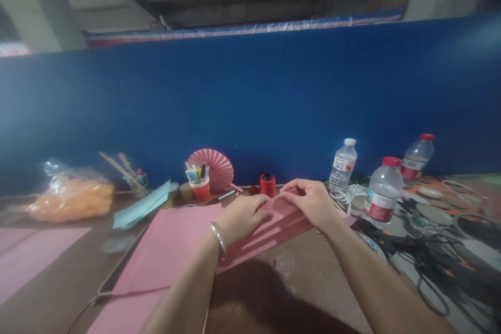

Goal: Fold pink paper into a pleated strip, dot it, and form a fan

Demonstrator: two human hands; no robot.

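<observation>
A sheet of pink paper with lengthwise pleats is held up at a slant over the brown table. My left hand, with a silver bangle at the wrist, is closed on its left part; the fingertips are partly hidden. Near the far edge, my right hand pinches the same paper between thumb and fingers. More pink sheets lie flat to the left, partly under my left forearm. Just beyond my hands stands a spool of red thread.
A pink paper fan stands behind a red cup of pens. Blue paper and a plastic bag with orange contents are at left. Water bottles and tangled cords crowd the right. A blue partition closes off the back.
</observation>
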